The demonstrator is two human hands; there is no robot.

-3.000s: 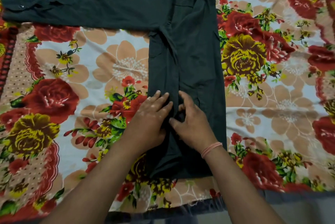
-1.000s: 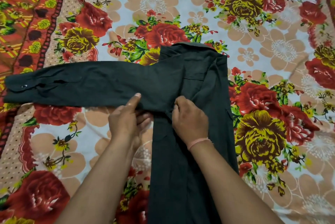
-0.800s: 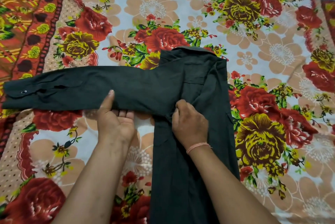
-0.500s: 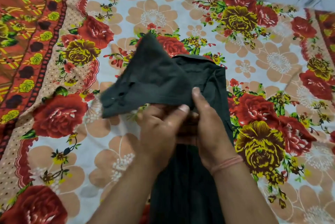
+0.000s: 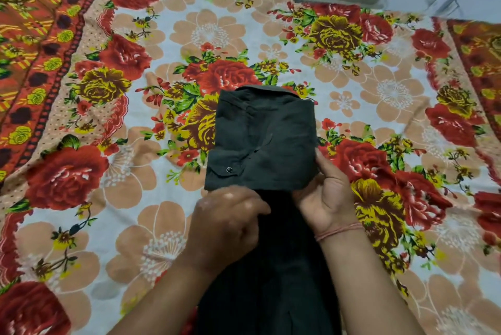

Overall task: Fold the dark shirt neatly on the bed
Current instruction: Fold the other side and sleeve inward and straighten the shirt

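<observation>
Two hands hold my dark cloth shirt (image 5: 265,139) on the floral bed (image 5: 189,31): right hand (image 5: 325,196) pinches its fold, left hand (image 5: 227,223) curls blurred fingers round it.

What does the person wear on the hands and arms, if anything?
The left forearm and right forearm are bare, with no sleeves in view. The right hand has a thin pink thread band at the wrist. The left hand is blurred; no ring or band shows on it.

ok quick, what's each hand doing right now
left hand: blurred, fingers curled at the lower edge of the dark shirt fold; grip cannot be told
right hand: holds the dark shirt at the fold's right corner
</observation>
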